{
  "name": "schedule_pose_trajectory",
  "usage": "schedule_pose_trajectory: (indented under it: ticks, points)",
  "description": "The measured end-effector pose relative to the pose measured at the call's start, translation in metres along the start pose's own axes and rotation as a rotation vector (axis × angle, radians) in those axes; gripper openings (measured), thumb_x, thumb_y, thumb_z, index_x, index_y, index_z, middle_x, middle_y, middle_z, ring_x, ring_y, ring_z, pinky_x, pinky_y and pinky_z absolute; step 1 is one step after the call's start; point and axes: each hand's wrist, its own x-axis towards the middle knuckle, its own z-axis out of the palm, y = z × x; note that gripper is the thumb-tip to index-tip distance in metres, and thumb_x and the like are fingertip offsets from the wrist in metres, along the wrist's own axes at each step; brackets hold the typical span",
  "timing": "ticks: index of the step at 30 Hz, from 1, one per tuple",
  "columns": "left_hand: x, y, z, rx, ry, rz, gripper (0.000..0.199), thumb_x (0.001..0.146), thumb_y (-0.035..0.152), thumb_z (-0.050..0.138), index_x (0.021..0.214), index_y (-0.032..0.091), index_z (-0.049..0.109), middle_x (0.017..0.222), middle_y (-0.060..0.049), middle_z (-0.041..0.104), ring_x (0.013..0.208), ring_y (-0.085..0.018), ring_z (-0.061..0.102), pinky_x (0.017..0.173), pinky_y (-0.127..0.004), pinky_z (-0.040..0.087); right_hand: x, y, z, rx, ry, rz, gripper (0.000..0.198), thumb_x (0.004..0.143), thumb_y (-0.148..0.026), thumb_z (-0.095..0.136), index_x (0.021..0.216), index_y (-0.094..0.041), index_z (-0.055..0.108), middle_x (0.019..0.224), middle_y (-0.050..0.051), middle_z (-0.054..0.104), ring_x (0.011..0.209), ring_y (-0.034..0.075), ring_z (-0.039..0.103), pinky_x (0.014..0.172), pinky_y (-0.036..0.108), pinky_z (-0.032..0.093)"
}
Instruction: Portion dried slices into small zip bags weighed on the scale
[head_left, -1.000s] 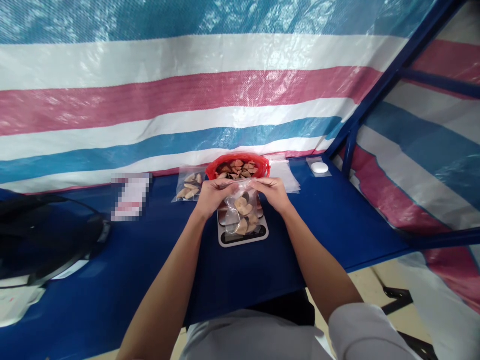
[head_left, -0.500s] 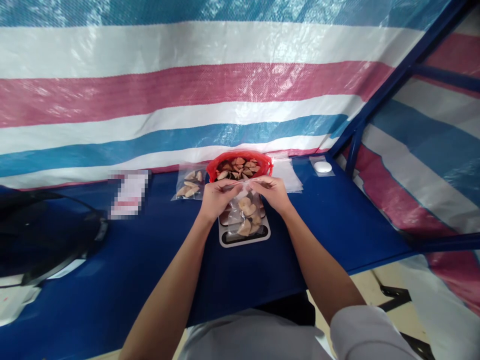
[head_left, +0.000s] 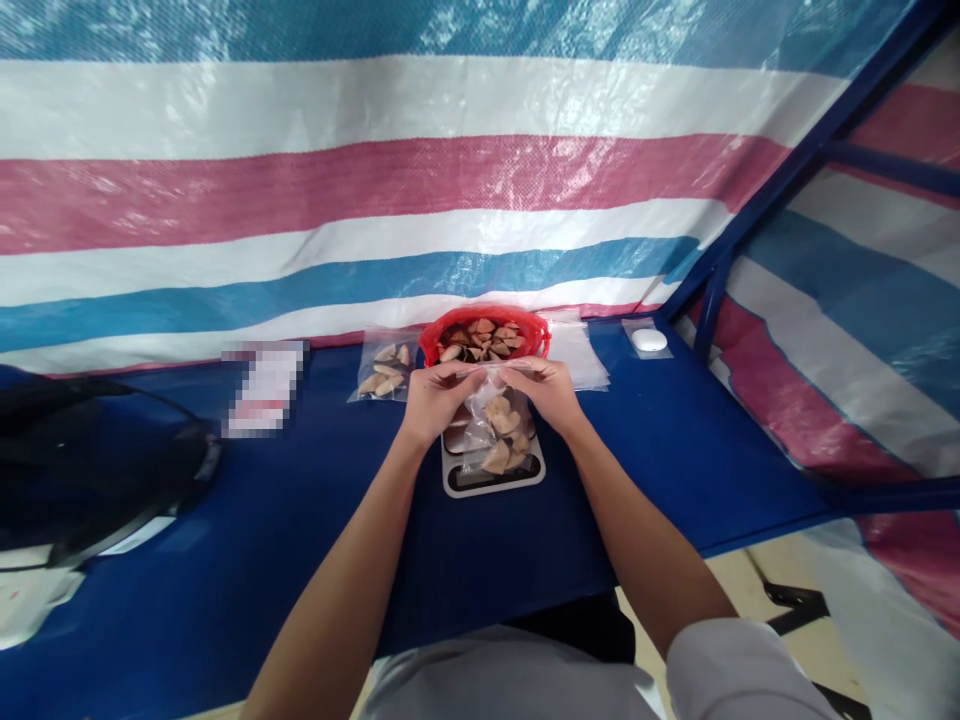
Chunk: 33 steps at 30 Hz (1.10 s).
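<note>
Both hands pinch the top edge of a clear plastic bag (head_left: pixel 475 425) with several pale dried slices (head_left: pixel 504 420) inside. My left hand (head_left: pixel 439 400) grips its left corner, and my right hand (head_left: pixel 547 388) grips the right, thumbs close together. The bag hangs over a white kitchen scale (head_left: pixel 457 485) with a dark display strip; whether it touches the scale I cannot tell. Just behind my hands is a red bag (head_left: pixel 435 340), spread open and full of brownish slices. A second clear bag (head_left: pixel 375 355) with pale slices lies to the left.
Flat clear bags (head_left: pixel 581 355) lie behind my right hand. A white oval object (head_left: pixel 649 340) sits on a clear bag at the right. A blurred, pixelated packet (head_left: pixel 266 385) and a large black object (head_left: pixel 97 450) are on the blue table (head_left: pixel 315 520). Striped sheeting (head_left: pixel 360 180) stands behind.
My hands stay at the bag's top edge, thumbs slightly shifted. The whole view has moved a little; nothing has been let go or taken up.
</note>
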Motion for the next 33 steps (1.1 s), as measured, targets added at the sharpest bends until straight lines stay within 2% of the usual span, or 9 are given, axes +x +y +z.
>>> schedule_pose_trajectory:
  ticks: [6, 10, 17, 24, 28, 31, 33]
  points:
    - [0.001, 0.0, -0.002, -0.041, 0.021, -0.038, 0.027, 0.068, 0.043, 0.085, 0.077, 0.018, 0.083, 0.074, -0.004, 0.078, 0.064, -0.016, 0.065, 0.067, -0.03, 0.055, 0.003, 0.002, -0.002, 0.017, 0.023, 0.033, 0.027, 0.068, -0.046, 0.084, 0.075, -0.021, 0.08, 0.073, 0.003, 0.077, 0.069, 0.02, 0.069, 0.071, 0.035, 0.056]
    - [0.001, -0.002, -0.002, -0.063, 0.041, -0.035, 0.029, 0.067, 0.045, 0.086, 0.075, 0.018, 0.082, 0.071, -0.004, 0.077, 0.061, -0.016, 0.065, 0.067, -0.03, 0.055, 0.002, -0.001, -0.001, 0.035, 0.042, 0.025, 0.029, 0.067, -0.049, 0.084, 0.072, -0.021, 0.079, 0.072, 0.003, 0.076, 0.07, 0.02, 0.069, 0.072, 0.035, 0.056]
    - [-0.001, 0.001, 0.001, -0.008, 0.034, 0.038, 0.025, 0.069, 0.043, 0.084, 0.071, 0.019, 0.081, 0.071, -0.003, 0.077, 0.066, -0.017, 0.067, 0.067, -0.03, 0.057, 0.0, -0.005, 0.003, 0.006, -0.035, -0.004, 0.026, 0.073, -0.046, 0.081, 0.071, -0.021, 0.077, 0.071, 0.001, 0.075, 0.07, 0.018, 0.068, 0.074, 0.032, 0.054]
    - [-0.002, 0.001, 0.0, -0.006, 0.007, -0.001, 0.024, 0.07, 0.042, 0.083, 0.077, 0.019, 0.082, 0.076, -0.003, 0.079, 0.069, -0.019, 0.069, 0.071, -0.032, 0.058, 0.0, -0.003, -0.002, -0.046, -0.059, -0.013, 0.026, 0.077, -0.046, 0.078, 0.07, -0.021, 0.078, 0.073, 0.001, 0.076, 0.07, 0.018, 0.068, 0.074, 0.031, 0.054]
    - [0.0, 0.0, -0.002, -0.026, 0.006, -0.047, 0.028, 0.071, 0.046, 0.083, 0.077, 0.018, 0.082, 0.072, -0.003, 0.078, 0.066, -0.018, 0.068, 0.07, -0.033, 0.058, 0.002, -0.003, -0.011, 0.009, -0.1, 0.056, 0.029, 0.077, -0.049, 0.079, 0.073, -0.021, 0.079, 0.076, 0.002, 0.077, 0.068, 0.018, 0.069, 0.07, 0.031, 0.056]
    - [0.001, 0.001, -0.004, -0.075, 0.026, -0.075, 0.032, 0.068, 0.049, 0.085, 0.074, 0.018, 0.081, 0.07, -0.004, 0.077, 0.064, -0.018, 0.067, 0.071, -0.033, 0.058, 0.003, -0.003, -0.018, 0.064, -0.061, 0.119, 0.03, 0.074, -0.05, 0.082, 0.078, -0.021, 0.081, 0.077, 0.003, 0.079, 0.063, 0.017, 0.068, 0.063, 0.029, 0.056]
    - [0.001, 0.002, -0.005, -0.087, 0.032, -0.091, 0.033, 0.068, 0.05, 0.086, 0.073, 0.018, 0.08, 0.069, -0.004, 0.077, 0.064, -0.018, 0.067, 0.072, -0.033, 0.058, 0.003, -0.003, -0.02, 0.07, -0.039, 0.126, 0.03, 0.072, -0.05, 0.083, 0.079, -0.021, 0.082, 0.079, 0.003, 0.079, 0.066, 0.017, 0.07, 0.065, 0.029, 0.057]
